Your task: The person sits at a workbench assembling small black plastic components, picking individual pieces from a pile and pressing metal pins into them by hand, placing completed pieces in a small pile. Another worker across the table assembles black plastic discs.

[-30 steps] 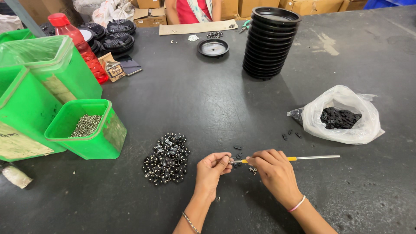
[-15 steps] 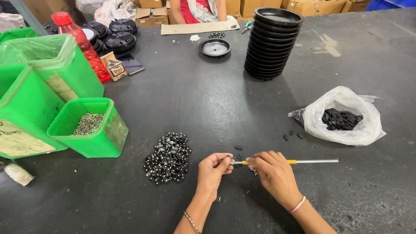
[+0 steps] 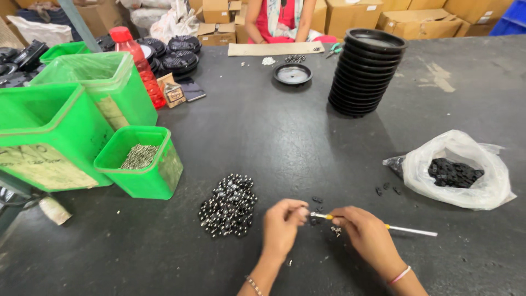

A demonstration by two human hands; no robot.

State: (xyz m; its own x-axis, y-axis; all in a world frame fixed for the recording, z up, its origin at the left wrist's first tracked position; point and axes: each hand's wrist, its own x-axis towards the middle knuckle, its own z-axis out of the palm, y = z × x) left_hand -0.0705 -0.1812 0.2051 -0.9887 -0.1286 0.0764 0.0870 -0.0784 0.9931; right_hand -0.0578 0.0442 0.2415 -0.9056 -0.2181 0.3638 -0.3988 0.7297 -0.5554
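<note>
Low in the frame, the right hand point(image 3: 368, 235) grips a thin white-handled tool point(image 3: 405, 229) while the left hand point(image 3: 282, 222) pinches a small part at its tip. A finished-looking pile of shiny black pieces point(image 3: 229, 206) lies just left; many remain in the plastic bag point(image 3: 457, 171) at right, so the work looks partway done. The dark table point(image 3: 263, 131) carries green bins point(image 3: 82, 126) at left, stacked black trays point(image 3: 366, 71) at upper centre and cardboard boxes point(image 3: 416, 16) behind.

Matt dark counter point(image 3: 263, 137); glossy black beads point(image 3: 229, 205); green plastic tub point(image 3: 143, 162) of metal pins; crinkled clear plastic bag point(image 3: 466, 189).
</note>
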